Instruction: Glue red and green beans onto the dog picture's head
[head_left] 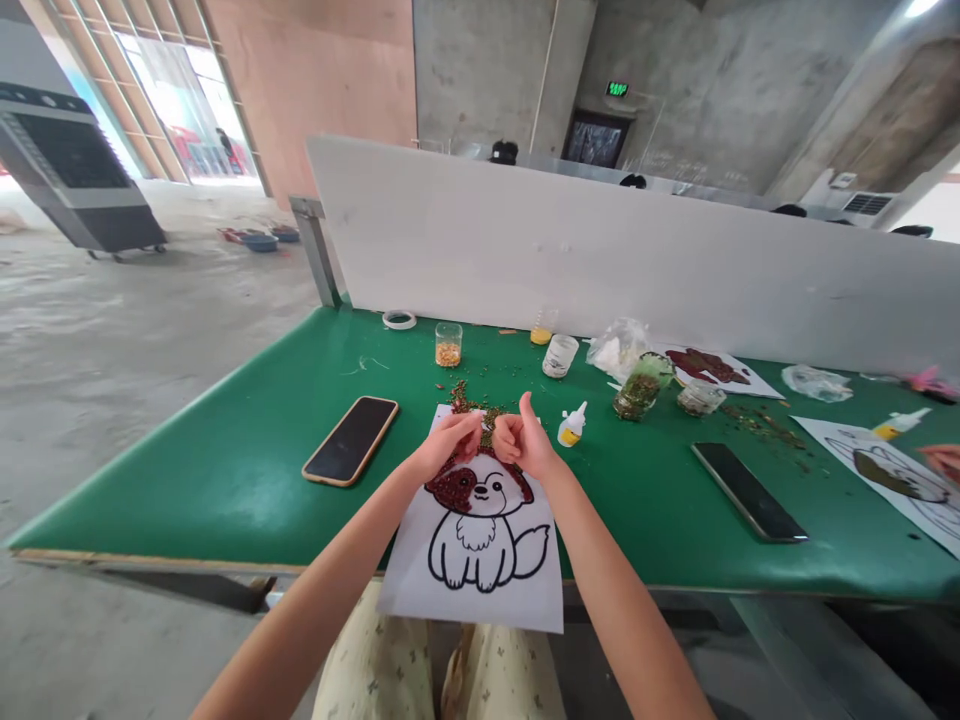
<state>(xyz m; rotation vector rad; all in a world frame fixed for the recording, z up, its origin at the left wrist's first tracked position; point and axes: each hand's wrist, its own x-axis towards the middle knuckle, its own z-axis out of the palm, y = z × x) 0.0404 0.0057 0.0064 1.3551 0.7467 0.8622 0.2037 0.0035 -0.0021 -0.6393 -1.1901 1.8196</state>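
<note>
One white sheet (480, 605) with a seated cartoon animal lies at the middle of a green surface (247, 450), its near end overhanging the edge. Dark red grains (454, 490) cover the left side of the animal's face. The left hand (454, 435), fingers bent and drawn together, is over the sheet's far part; the right hand (523, 440), just beside it, has its fingers curled in and thumb raised. Whether either holds anything, I cannot tell. Mixed loose grains (460, 393) lie just beyond them. A phone (351, 440) rests to the left, a small glue bottle (571, 428) to the right. Farther back stands a clear jar (448, 345) of orange bits.
</note>
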